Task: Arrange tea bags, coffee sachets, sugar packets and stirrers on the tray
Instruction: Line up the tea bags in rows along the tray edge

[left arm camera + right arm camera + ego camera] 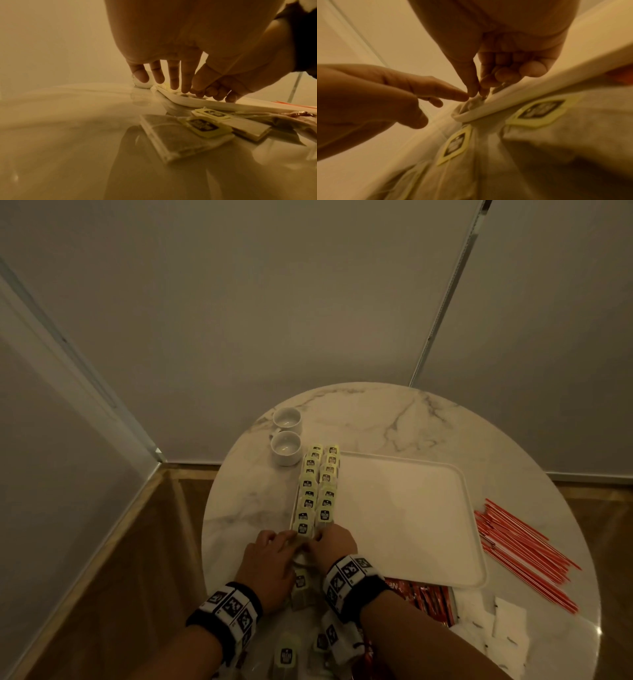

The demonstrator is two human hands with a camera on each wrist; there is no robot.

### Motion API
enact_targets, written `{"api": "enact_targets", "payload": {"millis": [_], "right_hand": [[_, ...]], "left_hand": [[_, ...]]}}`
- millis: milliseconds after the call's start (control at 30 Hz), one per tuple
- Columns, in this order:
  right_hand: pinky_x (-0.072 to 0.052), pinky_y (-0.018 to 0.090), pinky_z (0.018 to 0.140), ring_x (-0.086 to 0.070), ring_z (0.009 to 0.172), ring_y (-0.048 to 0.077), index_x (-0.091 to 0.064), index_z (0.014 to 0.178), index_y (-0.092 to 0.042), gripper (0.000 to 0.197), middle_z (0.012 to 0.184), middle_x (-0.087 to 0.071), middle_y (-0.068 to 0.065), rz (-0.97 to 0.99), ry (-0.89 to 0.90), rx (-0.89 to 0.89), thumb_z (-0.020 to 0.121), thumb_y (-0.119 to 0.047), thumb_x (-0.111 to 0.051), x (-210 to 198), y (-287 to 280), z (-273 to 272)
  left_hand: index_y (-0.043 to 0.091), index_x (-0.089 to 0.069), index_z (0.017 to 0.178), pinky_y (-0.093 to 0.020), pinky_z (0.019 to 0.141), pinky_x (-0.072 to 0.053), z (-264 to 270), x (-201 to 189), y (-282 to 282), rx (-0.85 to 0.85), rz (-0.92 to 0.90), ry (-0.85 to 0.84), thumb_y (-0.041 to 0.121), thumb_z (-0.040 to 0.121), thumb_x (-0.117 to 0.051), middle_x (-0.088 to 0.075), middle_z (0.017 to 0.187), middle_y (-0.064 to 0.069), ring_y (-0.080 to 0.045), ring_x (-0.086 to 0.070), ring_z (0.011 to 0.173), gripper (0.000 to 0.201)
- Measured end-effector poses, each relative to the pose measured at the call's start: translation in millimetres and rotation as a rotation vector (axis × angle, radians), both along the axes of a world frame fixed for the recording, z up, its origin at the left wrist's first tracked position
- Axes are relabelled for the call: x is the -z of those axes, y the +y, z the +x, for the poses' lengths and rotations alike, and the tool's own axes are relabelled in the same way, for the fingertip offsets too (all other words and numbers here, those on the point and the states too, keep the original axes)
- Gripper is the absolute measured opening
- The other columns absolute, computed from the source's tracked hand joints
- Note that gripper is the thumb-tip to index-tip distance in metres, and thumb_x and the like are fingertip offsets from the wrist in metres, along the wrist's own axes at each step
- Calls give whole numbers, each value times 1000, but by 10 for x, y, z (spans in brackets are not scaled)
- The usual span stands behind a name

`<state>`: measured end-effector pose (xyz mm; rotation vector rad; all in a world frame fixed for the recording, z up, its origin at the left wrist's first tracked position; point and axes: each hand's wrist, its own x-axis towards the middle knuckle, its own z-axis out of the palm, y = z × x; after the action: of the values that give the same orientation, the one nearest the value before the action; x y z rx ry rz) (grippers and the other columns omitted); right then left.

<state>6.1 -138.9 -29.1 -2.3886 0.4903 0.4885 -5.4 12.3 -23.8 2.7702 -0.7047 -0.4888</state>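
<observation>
where the white tray (411,508) lies on the round marble table (376,412), two rows of tea bags (317,491) run along its left edge, their yellow tags overlapping. both hands meet at the tray's near left corner: the left hand (270,563) has its fingers (173,75) spread and straight, tips down on the tray's rim beside the nearest bag, while the right hand (334,544) has a grip pinched, thumb and forefinger (471,81) closed on the crumpled edge of the tea bag at the corner (474,102). more loose tea bags (301,583) lie on the table between the wrists. red coffee sachets (424,597) and white sugar packets (493,628) sit just off the tray's near edge, red stirrers (524,553) to its right, two white cups (286,436) near its far left corner.
</observation>
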Motion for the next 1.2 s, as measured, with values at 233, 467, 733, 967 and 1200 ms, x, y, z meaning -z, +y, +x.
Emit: {"api": "enact_targets", "payload": {"millis": [233,467,733,967,1200], "right_hand": [[-41,42,102,-29,131,29,-36,140,-28,52,149,-26,2,-287,-235,-348,91,-22,-53,-59,-265,-26],[-25,53,112,-4,146,30,-12,150,-35,64,160,4,-12,-310,-47,-476,96,-27,-46,19,-361,34],[-25,52,112,-8,146,29,-12,150,-36,60,160,3,-13,-314,-46,-446,99,-27,-43,50,-398,136],[-25,52,111,-10,145,30,-14,150,-37,59,160,1,-14,-306,-51,-431,99,-27,-43,58,-428,234],[-26,51,110,-14,144,29,-14,149,-38,58,160,-1,-13,-307,-61,-428,99,-28,-43,69,-433,286]], "left_hand": [[33,-33,141,-43,96,-34,42,-25,-60,67,135,-26,32,83,-44,-19,156,9,-26,-30,128,59],[35,-27,144,-41,101,-29,143,-65,-152,50,213,-19,36,89,-42,-10,157,13,-23,-21,133,58],[34,-24,146,-43,101,-28,244,-58,-217,40,256,-3,38,88,-41,-8,158,12,-24,-19,135,60],[33,-25,146,-43,101,-27,340,-48,-280,24,264,9,39,87,-42,-9,158,13,-24,-17,135,61],[33,-26,145,-42,97,-29,383,-44,-285,21,257,-3,39,85,-41,-11,158,13,-23,-20,133,62]]}}
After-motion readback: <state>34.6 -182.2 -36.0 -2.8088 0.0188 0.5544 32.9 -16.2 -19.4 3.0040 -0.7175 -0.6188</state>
